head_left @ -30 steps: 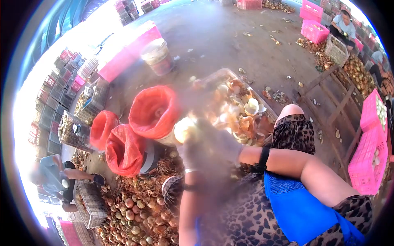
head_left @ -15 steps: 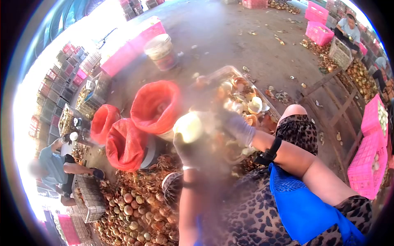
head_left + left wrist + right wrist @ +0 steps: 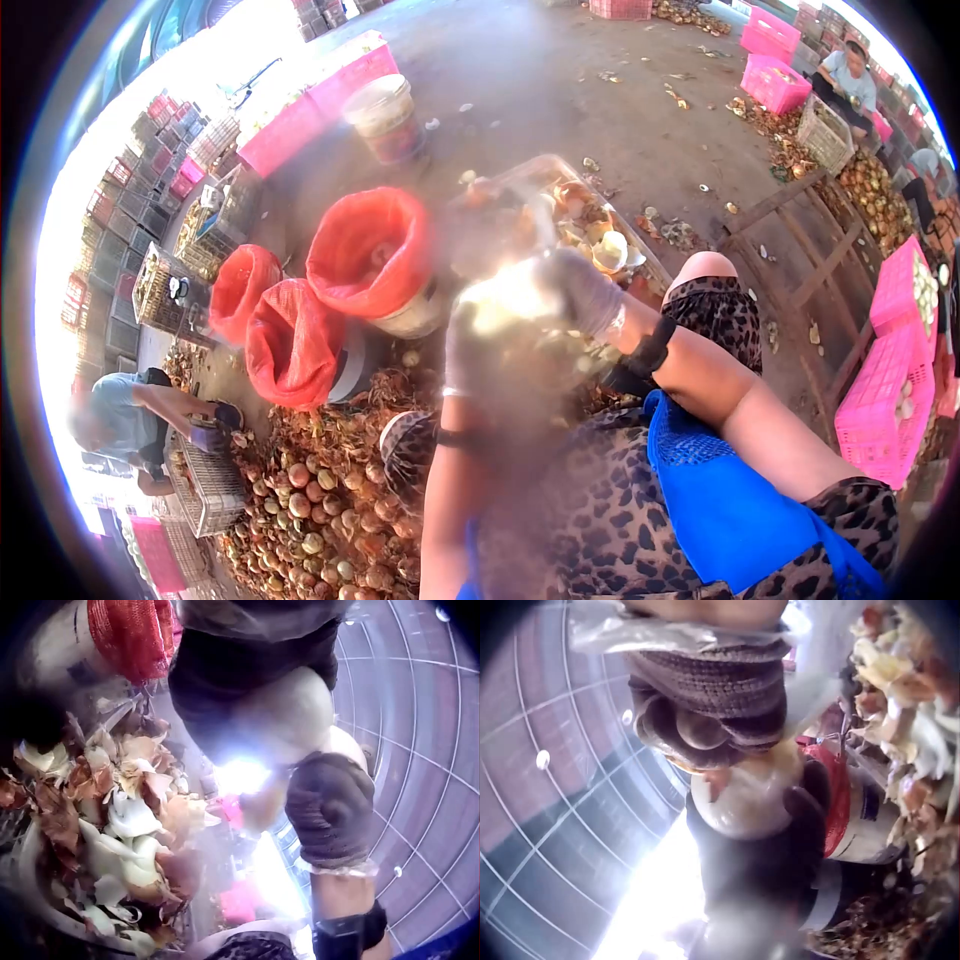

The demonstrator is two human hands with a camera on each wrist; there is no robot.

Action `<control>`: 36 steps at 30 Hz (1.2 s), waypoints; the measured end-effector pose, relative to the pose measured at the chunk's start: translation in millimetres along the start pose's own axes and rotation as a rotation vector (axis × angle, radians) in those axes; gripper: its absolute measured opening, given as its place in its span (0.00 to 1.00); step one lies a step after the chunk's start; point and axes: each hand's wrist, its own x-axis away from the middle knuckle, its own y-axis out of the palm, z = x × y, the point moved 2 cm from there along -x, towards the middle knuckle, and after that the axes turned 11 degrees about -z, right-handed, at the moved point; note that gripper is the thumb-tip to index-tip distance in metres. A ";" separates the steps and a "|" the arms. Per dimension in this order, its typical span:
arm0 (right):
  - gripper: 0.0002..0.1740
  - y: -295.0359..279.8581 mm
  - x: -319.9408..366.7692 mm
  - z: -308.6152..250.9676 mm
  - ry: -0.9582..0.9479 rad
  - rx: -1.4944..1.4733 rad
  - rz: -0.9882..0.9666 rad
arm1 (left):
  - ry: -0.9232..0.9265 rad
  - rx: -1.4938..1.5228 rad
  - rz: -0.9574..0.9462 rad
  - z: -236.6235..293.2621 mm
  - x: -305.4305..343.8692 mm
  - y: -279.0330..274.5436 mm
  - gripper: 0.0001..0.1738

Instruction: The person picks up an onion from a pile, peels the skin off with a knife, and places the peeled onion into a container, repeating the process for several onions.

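Observation:
My gloved left hand [image 3: 462,345] holds a pale, mostly peeled onion [image 3: 512,292], which is washed out by glare in the head view. In the right wrist view the onion [image 3: 742,802] shows a white, glossy surface with a scrap of brown skin, and the dark-gloved left hand [image 3: 761,862] cups it from below. My right hand [image 3: 585,290] meets it from the other side. Its fingers [image 3: 705,731] are curled at the onion's top, pinching a tan piece of onion skin [image 3: 786,756]. A blur hides part of both hands in the head view.
A tub [image 3: 655,270] of peelings stands just ahead. Red mesh bags [image 3: 365,250] line buckets at the left, beside a pile of unpeeled onions [image 3: 310,500]. Pink crates [image 3: 885,400] and a wooden frame [image 3: 800,270] are at the right. Another person [image 3: 125,415] bends over a crate at far left.
The onion has shifted right and slightly up with my left hand. My right hand has moved forward and now closes over it. The person at left has lowered a raised hand toward the crate.

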 end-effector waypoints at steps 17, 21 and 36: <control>0.18 -0.7 47.8 67.8 0.509 -0.543 0.052 | 0.175 -0.318 0.070 12.9 5.1 3.5 0.33; 0.19 -79.9 -0.6 -43.4 0.500 -0.477 0.088 | 0.231 -0.258 -0.009 3.6 -6.4 -23.9 0.33; 0.05 -9.8 24.2 -19.3 0.417 -0.308 -0.159 | 0.043 -0.255 -0.185 2.4 -0.4 -17.2 0.49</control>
